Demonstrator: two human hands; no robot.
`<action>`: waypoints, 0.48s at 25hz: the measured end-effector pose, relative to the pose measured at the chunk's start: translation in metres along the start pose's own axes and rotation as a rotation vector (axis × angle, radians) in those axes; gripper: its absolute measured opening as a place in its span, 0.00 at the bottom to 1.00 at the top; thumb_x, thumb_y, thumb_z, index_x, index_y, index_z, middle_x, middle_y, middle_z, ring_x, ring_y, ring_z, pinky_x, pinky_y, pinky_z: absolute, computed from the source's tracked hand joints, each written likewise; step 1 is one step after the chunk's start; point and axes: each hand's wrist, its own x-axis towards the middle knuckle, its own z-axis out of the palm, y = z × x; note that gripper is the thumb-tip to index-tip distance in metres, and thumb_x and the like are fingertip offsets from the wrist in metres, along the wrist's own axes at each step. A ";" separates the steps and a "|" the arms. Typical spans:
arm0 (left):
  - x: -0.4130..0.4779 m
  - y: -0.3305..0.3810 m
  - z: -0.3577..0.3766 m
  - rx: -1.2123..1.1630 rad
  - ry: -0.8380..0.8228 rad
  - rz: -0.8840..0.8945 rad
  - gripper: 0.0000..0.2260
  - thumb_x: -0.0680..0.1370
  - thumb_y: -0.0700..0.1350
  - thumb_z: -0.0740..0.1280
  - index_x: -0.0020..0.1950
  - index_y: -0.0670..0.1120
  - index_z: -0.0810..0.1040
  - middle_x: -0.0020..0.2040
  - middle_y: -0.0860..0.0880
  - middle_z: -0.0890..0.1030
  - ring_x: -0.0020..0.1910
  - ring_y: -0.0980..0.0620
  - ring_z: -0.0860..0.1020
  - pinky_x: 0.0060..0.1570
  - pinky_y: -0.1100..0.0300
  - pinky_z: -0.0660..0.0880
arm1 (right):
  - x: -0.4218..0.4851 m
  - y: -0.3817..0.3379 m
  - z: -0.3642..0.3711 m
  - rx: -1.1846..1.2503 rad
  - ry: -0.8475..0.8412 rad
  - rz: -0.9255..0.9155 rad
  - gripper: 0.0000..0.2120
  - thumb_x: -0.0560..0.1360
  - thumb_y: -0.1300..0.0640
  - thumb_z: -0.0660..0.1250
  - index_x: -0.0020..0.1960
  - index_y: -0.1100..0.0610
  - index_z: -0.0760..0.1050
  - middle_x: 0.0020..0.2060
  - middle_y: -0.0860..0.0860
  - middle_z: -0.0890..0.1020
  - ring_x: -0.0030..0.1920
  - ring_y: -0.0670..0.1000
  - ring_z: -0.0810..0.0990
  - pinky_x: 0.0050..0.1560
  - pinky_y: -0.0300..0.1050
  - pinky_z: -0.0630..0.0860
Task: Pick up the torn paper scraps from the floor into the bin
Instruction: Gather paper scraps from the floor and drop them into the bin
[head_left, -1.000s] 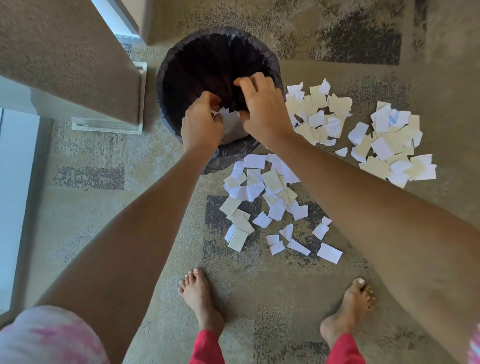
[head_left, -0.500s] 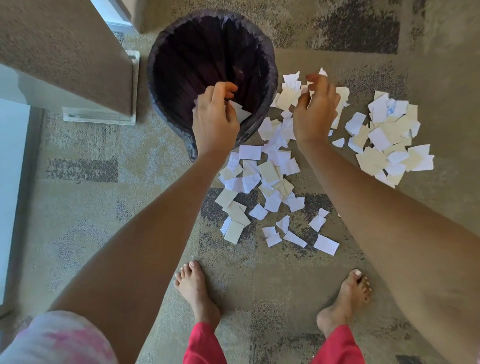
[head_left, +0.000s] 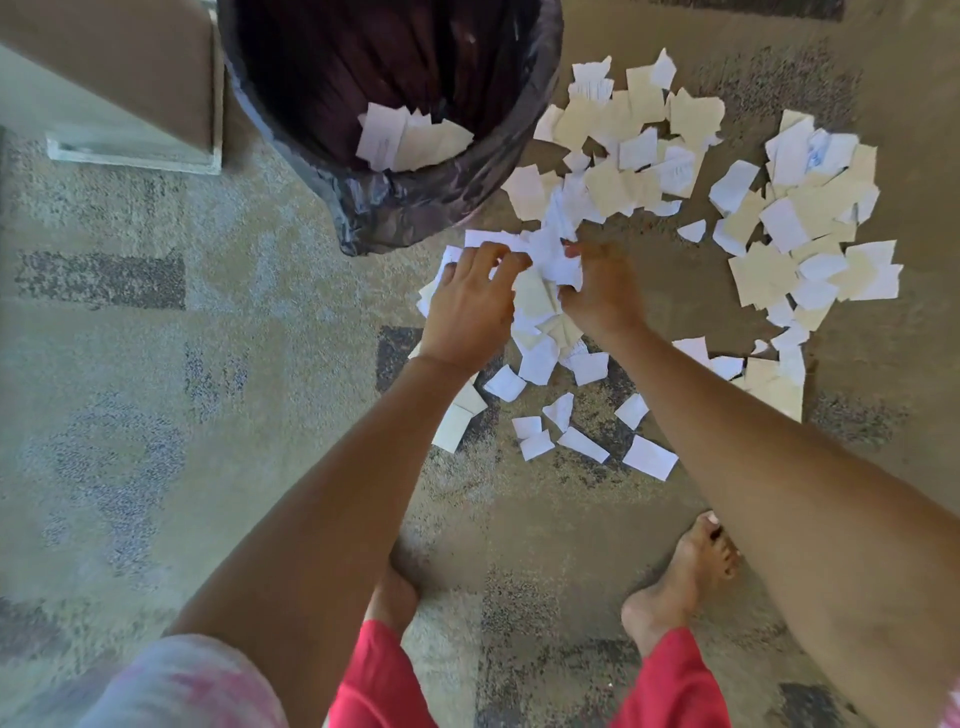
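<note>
Both my hands are down on the carpet just below the bin. The bin (head_left: 543, 98) is round, lined with a dark bag, and has a few paper scraps (head_left: 410, 137) lying inside against its near wall. My left hand (head_left: 470, 304) rests palm down with fingers spread on the left side of a heap of white and cream scraps (head_left: 537, 304). My right hand (head_left: 597, 296) presses in from the right, its fingers closed around crumpled scraps (head_left: 558, 262). More scraps (head_left: 628, 156) lie to the right of the bin, and another cluster (head_left: 810, 234) lies farther right.
Loose single scraps (head_left: 647, 457) lie on the patterned carpet nearer to me. My bare feet (head_left: 685, 577) stand below them, the left foot (head_left: 395, 592) partly hidden by my forearm. A furniture panel on a clear base (head_left: 130, 156) stands left of the bin.
Both hands have left the bin's opening and dropped onto the scrap heap below it. The scraps they held now lie inside the bin. The view has moved closer to the floor.
</note>
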 end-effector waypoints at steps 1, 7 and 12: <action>-0.004 -0.006 0.011 0.001 -0.060 -0.075 0.19 0.73 0.40 0.71 0.63 0.45 0.74 0.59 0.43 0.77 0.56 0.40 0.75 0.51 0.47 0.74 | 0.001 0.009 0.010 -0.009 -0.023 0.012 0.21 0.73 0.59 0.69 0.64 0.56 0.71 0.64 0.58 0.73 0.64 0.60 0.71 0.61 0.52 0.73; -0.008 -0.040 0.067 -0.032 -0.264 -0.509 0.30 0.74 0.51 0.73 0.70 0.44 0.64 0.69 0.41 0.68 0.67 0.40 0.68 0.63 0.46 0.68 | 0.017 0.044 0.059 0.030 -0.099 0.113 0.26 0.68 0.52 0.73 0.62 0.52 0.67 0.61 0.58 0.72 0.60 0.61 0.74 0.55 0.59 0.77; 0.002 -0.052 0.101 -0.028 -0.356 -0.693 0.45 0.69 0.55 0.77 0.76 0.43 0.55 0.76 0.39 0.57 0.75 0.38 0.57 0.70 0.43 0.62 | 0.044 0.056 0.078 -0.048 -0.101 0.186 0.38 0.66 0.45 0.75 0.70 0.54 0.61 0.67 0.58 0.68 0.66 0.61 0.68 0.60 0.55 0.73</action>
